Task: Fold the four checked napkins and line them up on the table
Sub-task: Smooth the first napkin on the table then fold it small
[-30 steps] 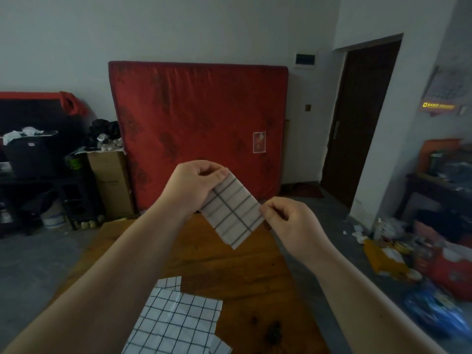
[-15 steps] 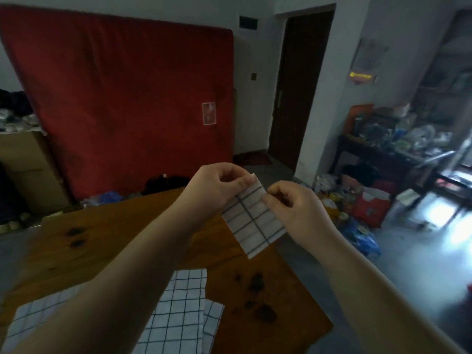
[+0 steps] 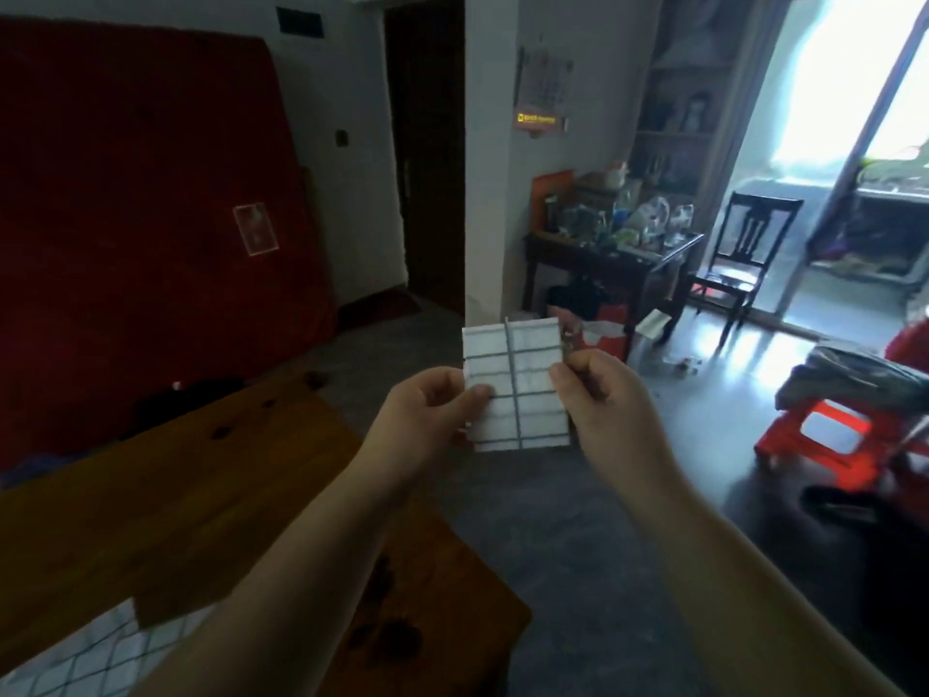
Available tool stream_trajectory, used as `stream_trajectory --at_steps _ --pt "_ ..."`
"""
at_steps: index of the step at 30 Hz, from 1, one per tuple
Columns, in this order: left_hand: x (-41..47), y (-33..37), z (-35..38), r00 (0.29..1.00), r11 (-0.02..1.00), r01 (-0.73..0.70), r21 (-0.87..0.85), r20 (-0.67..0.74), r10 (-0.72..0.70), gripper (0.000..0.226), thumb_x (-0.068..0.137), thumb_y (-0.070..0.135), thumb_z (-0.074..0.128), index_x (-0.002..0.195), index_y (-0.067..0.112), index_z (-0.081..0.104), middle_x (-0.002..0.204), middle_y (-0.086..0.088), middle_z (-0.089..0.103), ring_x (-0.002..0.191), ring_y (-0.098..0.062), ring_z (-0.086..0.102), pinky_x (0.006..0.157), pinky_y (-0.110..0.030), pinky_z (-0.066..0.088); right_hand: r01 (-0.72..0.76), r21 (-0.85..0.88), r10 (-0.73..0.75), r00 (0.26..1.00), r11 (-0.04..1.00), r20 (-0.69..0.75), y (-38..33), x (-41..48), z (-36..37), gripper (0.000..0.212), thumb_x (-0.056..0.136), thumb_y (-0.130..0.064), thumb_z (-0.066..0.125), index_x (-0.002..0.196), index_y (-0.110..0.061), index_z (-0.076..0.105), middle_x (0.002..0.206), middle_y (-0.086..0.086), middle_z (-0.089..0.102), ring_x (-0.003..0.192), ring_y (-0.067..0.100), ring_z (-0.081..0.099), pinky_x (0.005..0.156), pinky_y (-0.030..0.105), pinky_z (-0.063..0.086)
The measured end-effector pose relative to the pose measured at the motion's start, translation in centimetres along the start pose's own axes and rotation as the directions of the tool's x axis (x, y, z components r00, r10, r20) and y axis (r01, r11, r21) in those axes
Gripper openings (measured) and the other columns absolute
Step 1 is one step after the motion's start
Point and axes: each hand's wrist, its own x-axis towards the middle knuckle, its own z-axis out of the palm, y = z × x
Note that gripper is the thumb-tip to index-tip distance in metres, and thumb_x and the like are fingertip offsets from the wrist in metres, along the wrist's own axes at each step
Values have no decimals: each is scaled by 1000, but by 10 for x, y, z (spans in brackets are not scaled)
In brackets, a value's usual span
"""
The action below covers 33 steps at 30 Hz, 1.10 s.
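The folded napkin (image 3: 515, 384) hangs between left hand (image 3: 427, 412) and right hand (image 3: 603, 402), beyond the counter's (image 3: 191, 495) right edge; another napkin (image 3: 95, 656), apparently unfolded, lies on the counter's near-left corner.

This is a lived-in home. A red mattress (image 3: 141, 233) leans upright against the wall beside a dark wooden door (image 3: 427, 158). A cluttered side table (image 3: 611, 256) stands by a dark wooden chair (image 3: 744, 254), with shelves (image 3: 678, 103) above and a red plastic stool (image 3: 824, 435) on the grey floor (image 3: 578, 520).
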Motion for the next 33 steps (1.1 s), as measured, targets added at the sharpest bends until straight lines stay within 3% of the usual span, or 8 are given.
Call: stream_trajectory --at_steps 3,6,9,16,21,25,29,33 --pt "43 6 64 998 999 -47 4 -28 47 14 95 29 68 98 15 72 92 -1 77 87 -17 74 78 -33 61 -80 44 80 997 996 18 45 26 -51 10 101 -25 62 95 -25 70 87 -5 73 80 6 69 71 28 55" --pt "86 14 140 998 998 -66 0 1 66 12 96 29 67 100 19 72 92 5 77 82 -8 74 69 -27 57 -193 85 189 981 978 47 88 57 -113 7 99 -23 65 98 -22 72 94 2 76 89 21 74 80 42 62" --pt "126 25 216 996 998 -60 -15 68 61 14 97 31 65 105 22 71 96 8 77 84 -6 74 71 -26 56 -213 40 214 977 976 -3 121 88 -178 7 99 -24 65 99 -23 72 97 4 75 90 22 73 87 49 62" --pt "201 41 328 979 998 -62 -3 194 61 12 96 29 65 108 26 65 97 7 76 86 -9 73 74 -26 60 -207 -49 202 975 977 -92 180 151 -278 10 101 -21 61 102 -13 68 92 1 71 77 0 67 63 12 52" --pt "260 32 364 971 997 -69 -45 226 78 15 95 22 68 110 21 67 100 1 76 92 -16 74 81 -34 61 -221 -60 211 967 973 -143 222 193 -298 6 100 -20 63 103 -18 68 94 -2 72 86 8 69 68 23 59" --pt "317 14 377 973 992 -68 -107 212 90 13 95 17 68 109 18 67 99 -3 76 91 -16 75 75 -29 60 -233 -52 223 963 971 -154 246 235 -294 5 101 -22 62 103 -20 67 94 -3 71 84 7 68 69 23 59" --pt "388 -2 366 981 984 -63 -166 169 92 14 96 14 67 110 16 67 96 -1 77 87 -15 75 71 -26 60 -210 -104 197 973 972 -117 268 307 -269 5 100 -20 64 100 -18 68 92 7 71 85 23 68 74 43 60" --pt "472 -13 323 993 979 -88 -183 60 101 12 94 12 69 106 13 68 94 -7 76 83 -18 73 69 -28 59 -137 -55 136 991 989 -16 281 402 -215 16 100 -12 62 95 -26 67 92 -5 71 82 3 68 67 19 54"
